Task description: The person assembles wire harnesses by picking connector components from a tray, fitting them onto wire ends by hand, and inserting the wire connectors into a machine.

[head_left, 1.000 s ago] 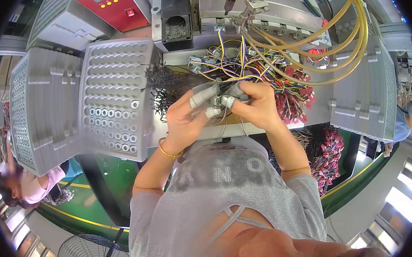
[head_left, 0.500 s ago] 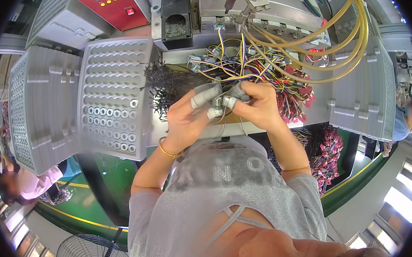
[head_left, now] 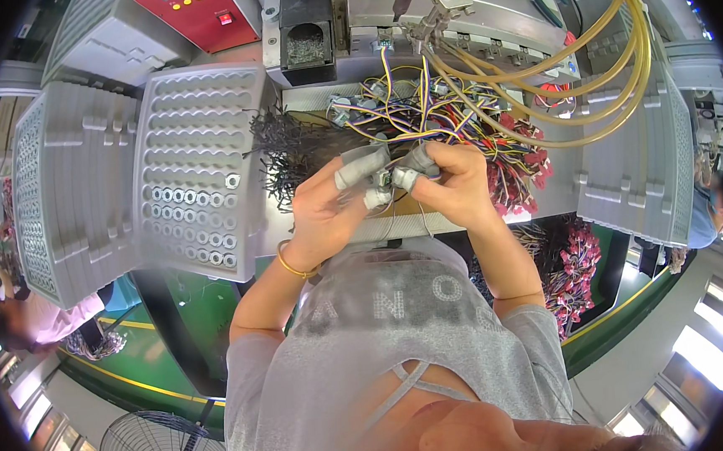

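Note:
Both of my hands meet over the front of the workbench, with grey-white covers on several fingertips. My left hand (head_left: 331,204) pinches a small electronic part (head_left: 383,177) between thumb and forefinger. From the other side my right hand (head_left: 452,179) grips the same part, its thumb and finger pressed close. The part is mostly hidden by the fingertips, so its exact kind does not show. Just beyond the hands lies a tangled pile of wire harnesses (head_left: 430,124), with yellow, white and dark wires, black ends at the left and red connectors (head_left: 526,176) at the right.
A grey tray (head_left: 198,166) with rows of metal rings stands left, beside stacked trays (head_left: 78,187). More stacked trays (head_left: 637,156) are at the right. Behind the pile are a metal fixture (head_left: 440,23), looping tan tubes (head_left: 638,47), a black box (head_left: 307,41) and a red control unit (head_left: 200,19).
My hands stay in nearly the same place, still together on the small part. The whole view has shifted very slightly.

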Available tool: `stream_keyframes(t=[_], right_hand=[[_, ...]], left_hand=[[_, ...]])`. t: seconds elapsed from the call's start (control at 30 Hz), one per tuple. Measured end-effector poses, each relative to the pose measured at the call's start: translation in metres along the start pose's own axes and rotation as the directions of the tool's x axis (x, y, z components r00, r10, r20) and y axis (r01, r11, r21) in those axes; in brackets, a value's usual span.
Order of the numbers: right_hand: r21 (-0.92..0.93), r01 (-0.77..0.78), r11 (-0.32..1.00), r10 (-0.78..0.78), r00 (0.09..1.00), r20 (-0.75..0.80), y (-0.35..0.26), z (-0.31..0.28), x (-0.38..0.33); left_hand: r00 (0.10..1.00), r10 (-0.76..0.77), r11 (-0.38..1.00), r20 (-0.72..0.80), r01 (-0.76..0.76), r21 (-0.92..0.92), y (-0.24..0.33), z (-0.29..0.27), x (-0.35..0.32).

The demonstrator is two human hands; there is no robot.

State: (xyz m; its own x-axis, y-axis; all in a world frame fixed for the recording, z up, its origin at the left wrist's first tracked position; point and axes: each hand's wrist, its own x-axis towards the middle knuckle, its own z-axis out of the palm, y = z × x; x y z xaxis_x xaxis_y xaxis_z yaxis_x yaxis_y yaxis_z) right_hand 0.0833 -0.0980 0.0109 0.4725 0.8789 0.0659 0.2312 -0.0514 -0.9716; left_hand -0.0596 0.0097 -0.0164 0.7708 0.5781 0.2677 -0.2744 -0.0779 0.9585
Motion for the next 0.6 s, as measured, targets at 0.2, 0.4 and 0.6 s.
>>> stream_keyframes(t=[0.2, 0.4, 0.6], right_hand=[[-0.254, 0.14, 0.957, -0.145, 0.989, -0.001, 0.0, 0.002, 0.0], [-0.133, -0.048, 0.99, 0.044, 0.999, -0.031, -0.002, 0.017, 0.0], [0.164, -0.235, 0.958, 0.204, 0.961, 0.188, -0.02, 0.002, 0.014]], left_hand=[[0.999, 0.007, 0.998, 0.034, -0.009, 0.055, -0.003, 0.0, 0.002], [0.948, -0.316, 0.915, 0.022, 0.311, -0.256, -0.003, 0.002, 0.006], [0.897, -0.393, 0.672, 0.204, 0.431, -0.602, 0.003, 0.005, 0.021]])
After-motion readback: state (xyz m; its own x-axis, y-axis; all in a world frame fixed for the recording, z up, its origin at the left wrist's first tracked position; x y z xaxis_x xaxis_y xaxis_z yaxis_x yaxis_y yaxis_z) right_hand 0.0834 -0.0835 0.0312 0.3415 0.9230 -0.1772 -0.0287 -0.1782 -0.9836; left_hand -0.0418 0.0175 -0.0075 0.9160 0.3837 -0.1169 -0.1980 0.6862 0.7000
